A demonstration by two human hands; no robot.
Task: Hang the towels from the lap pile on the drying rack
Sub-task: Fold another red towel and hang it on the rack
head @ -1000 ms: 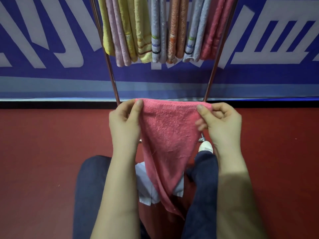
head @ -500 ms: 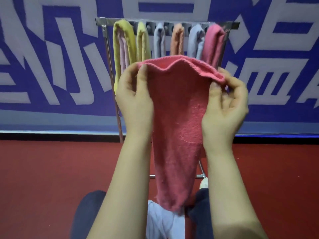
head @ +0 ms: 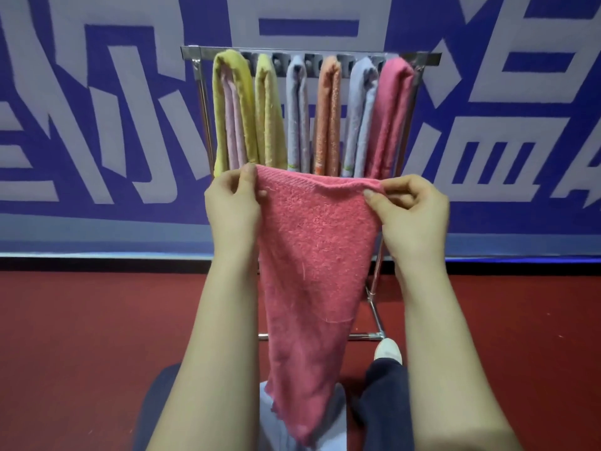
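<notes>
- Six hung towels point(head: 328, 115) fill the drying rack point(head: 312, 56) along its top rail, from left to right: yellow with a pale pink layer inside, yellow, grey, orange, grey, pink
- Behind the rack: blue wall banner point(head: 97, 131) with large pale shapes; beneath the rack, red floor point(head: 81, 336)
- White shoe point(head: 387, 349) just beside the rack's right foot bar; dark trouser leg point(head: 387, 405) nearer than that
- Held pink towel point(head: 312, 271) hangs in front of the rack, hiding its lower middle and some hung hems
- Left hand point(head: 232, 206), below the rack's left end, pinches the towel's top-left corner between thumb and fingers
- Right hand point(head: 413, 216), below the rack's right end, fingers curled, pinches the top-right corner
- Towel's top edge spans hand to hand, well below the rail; the cloth tapers down to a tip over pale cloth point(head: 270, 408) on the lap
</notes>
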